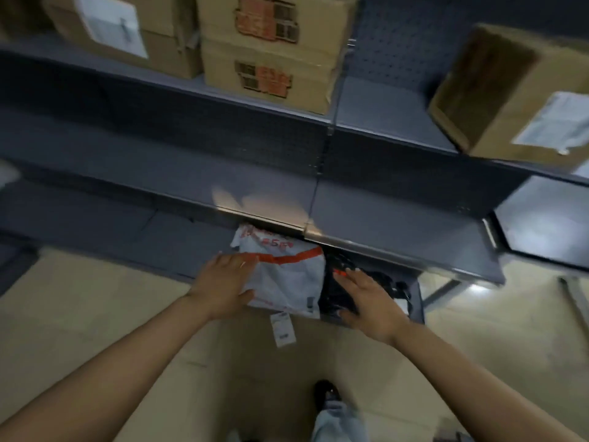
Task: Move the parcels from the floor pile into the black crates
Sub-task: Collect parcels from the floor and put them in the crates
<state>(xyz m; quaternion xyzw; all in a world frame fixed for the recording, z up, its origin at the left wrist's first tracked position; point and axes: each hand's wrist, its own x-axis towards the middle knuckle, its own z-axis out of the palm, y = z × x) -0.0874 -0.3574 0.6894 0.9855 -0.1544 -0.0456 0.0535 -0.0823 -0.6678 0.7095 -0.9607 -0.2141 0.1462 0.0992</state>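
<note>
Task looks partway done, tho how far can't be judged: the floor pile isn't in view, so what's left to move is unknown. One parcel is going in now — a white parcel (pixel 287 275) w/ an orange tape band, center of frame, sitting at the mouth of a black crate (pixel 414 301) tucked under the lowest grey shelf (pixel 398 231). Its far end is already under the shelf lip; the near end hangs toward the floor, a small paper tag (pixel 282 327) dangling below it.

Left hand (pixel 223 282), center-left, lies flat on the parcel's left edge, fingers straight, thumb under the near corner — pressing or steadying, not a curled grip. Right hand (pixel 366 298), center-right, hovers spread over the dark contents of the crate, fingers straight, holding nothing.

Crate contents: dark stuff, prob. black-wrapped items, too blurred to count, plus a bit of white at the right. Cardboard boxes (pixel 271 49) fill the upper shelves across the top of frame. Lower center, a shoe (pixel 328 393) and trouser leg on the beige floor.
</note>
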